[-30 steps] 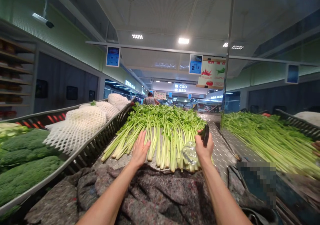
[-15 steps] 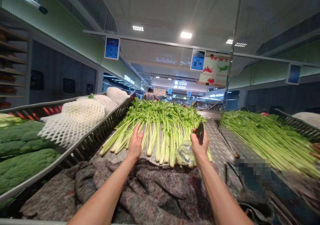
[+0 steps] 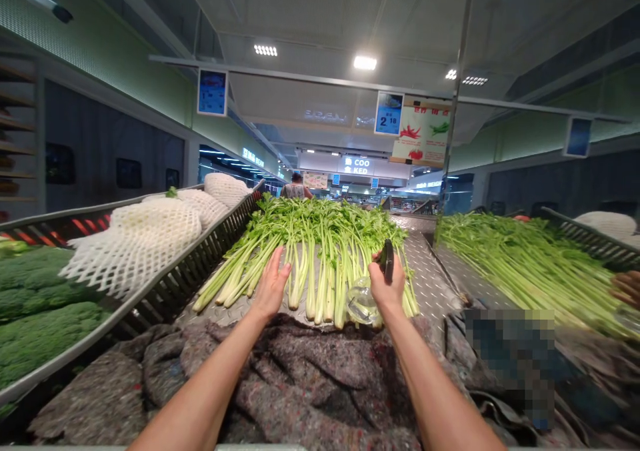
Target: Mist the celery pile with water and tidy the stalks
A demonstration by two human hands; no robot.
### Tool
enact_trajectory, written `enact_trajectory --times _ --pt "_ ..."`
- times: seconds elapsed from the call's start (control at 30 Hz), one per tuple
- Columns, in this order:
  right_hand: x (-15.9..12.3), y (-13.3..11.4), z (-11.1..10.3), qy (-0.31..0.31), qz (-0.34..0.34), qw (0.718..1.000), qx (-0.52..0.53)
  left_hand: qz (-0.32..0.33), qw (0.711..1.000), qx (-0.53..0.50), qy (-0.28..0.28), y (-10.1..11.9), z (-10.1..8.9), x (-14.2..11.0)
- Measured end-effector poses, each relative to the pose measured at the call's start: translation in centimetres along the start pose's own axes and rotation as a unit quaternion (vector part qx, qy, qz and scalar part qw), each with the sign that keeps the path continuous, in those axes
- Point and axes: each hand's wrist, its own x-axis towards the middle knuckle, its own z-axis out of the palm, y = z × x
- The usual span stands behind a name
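Note:
Bunches of green celery (image 3: 320,251) lie in a fan on a metal tread-plate shelf (image 3: 430,284) straight ahead. My left hand (image 3: 271,284) lies flat and open on the stalk ends at the left of the pile. My right hand (image 3: 387,284) is closed round a dark, narrow tool (image 3: 387,261) and a crumpled clear plastic bag (image 3: 360,301), pressed against the stalks on the right. A grey felt blanket (image 3: 310,377) covers the shelf under both forearms.
A black slatted divider (image 3: 200,271) separates the celery from vegetables in white foam nets (image 3: 150,237) and broccoli (image 3: 40,304) on the left. More celery (image 3: 525,264) fills the right shelf. A metal pole (image 3: 453,131) rises behind. Another person (image 3: 295,187) stands far back; someone's hand (image 3: 627,287) shows at the right edge.
Both hands have slid a little left and forward along the celery stalks. The view has shifted slightly; the grips are unchanged.

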Motion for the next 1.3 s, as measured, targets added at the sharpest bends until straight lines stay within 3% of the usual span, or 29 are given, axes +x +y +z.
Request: enact_trajectory --times 0.3,0.53,0.63,0.8,1.07,1.3 --pt "-1.3 -1.0 0.5 -0.052 -0.048 0.997 0.015 -0.081 0.991 -0.019 0.101 0.4 -0.2 0.2" --pt "0.4 -0.6 -0.5 0.063 -0.018 0.997 0.035 -0.089 0.991 -0.051 0.082 1.0 0.1 -0.2" --pt "0.8 -0.3 -0.6 0.076 -0.008 0.997 0.029 -0.08 0.992 -0.031 0.089 0.8 0.2 -0.3" --pt "0.0 -0.3 0.0 0.042 -0.023 0.998 0.039 -0.011 0.994 0.043 0.104 0.5 0.0 -0.1" --pt "-0.8 -1.0 0.1 -0.02 -0.054 0.998 0.027 -0.031 0.997 0.045 0.046 0.2 0.2 0.1" --pt "-1.1 -0.9 0.4 -0.047 -0.062 0.996 0.051 -0.025 0.997 0.032 0.058 0.2 0.4 0.0"
